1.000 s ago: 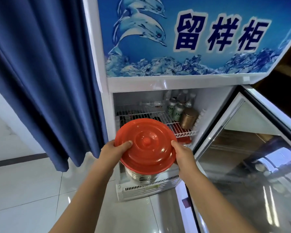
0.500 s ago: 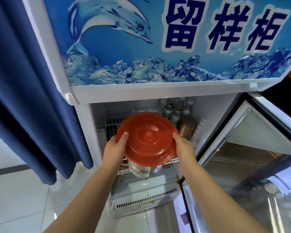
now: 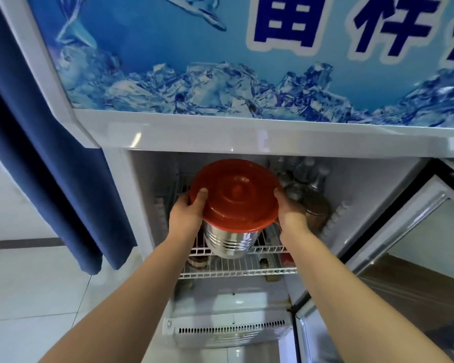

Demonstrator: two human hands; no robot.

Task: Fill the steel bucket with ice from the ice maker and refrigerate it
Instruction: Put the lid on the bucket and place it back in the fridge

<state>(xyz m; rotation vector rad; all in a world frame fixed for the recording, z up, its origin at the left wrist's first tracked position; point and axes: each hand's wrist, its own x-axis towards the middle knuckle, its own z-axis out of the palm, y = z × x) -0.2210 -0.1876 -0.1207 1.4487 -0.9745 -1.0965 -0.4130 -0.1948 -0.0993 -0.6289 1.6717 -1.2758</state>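
Note:
The steel bucket has ribbed shiny walls and a round red lid on top. I hold it between both hands inside the open fridge compartment, at the level of the upper wire shelf. My left hand grips the left side, thumb on the lid's edge. My right hand grips the right side in the same way. The bucket's contents are hidden by the lid. Whether its bottom touches the shelf I cannot tell.
Several bottles and a bronze can stand at the back right of the shelf. A lower wire shelf holds small jars. The glass door hangs open on the right. A blue curtain hangs left of the fridge.
I have come closer and both hands have carried the bucket forward, from in front of the fridge to inside the compartment over the upper shelf.

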